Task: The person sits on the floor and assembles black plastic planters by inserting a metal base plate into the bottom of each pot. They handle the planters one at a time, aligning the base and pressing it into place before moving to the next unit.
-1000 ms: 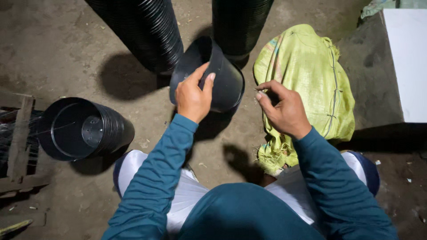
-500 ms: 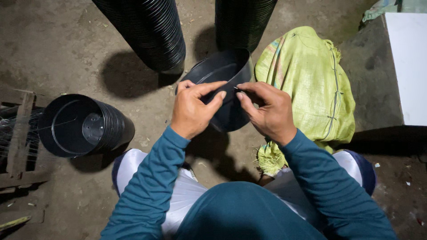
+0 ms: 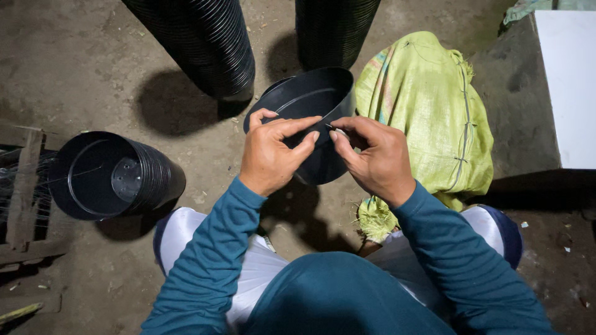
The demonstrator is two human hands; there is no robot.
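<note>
The left hand [image 3: 271, 155] grips the near rim of a black plastic pot [image 3: 310, 105], thumb and forefinger pinched over the edge. The right hand [image 3: 372, 158] meets it from the other side, its fingertips closed on the same stretch of rim – whether they also pinch something small and thin there cannot be told. The pot is held up in front of the person, tilted so its open mouth faces the camera, above the dirt floor [image 3: 81, 68] and between the two teal sleeves.

Just right of the pot, touching the right hand's side, sits a yellow-green woven sack [image 3: 428, 111], stitched shut along a seam. Behind the pot rise two tall stacks of nested black pots – one [image 3: 198, 43] to the left, another [image 3: 335, 31] straight behind. A shorter stack lies on its side [image 3: 118, 174] at the far left, mouth open, beside a weathered wooden frame [image 3: 25, 198]. A white slab [image 3: 568, 80] rests at the upper right.
</note>
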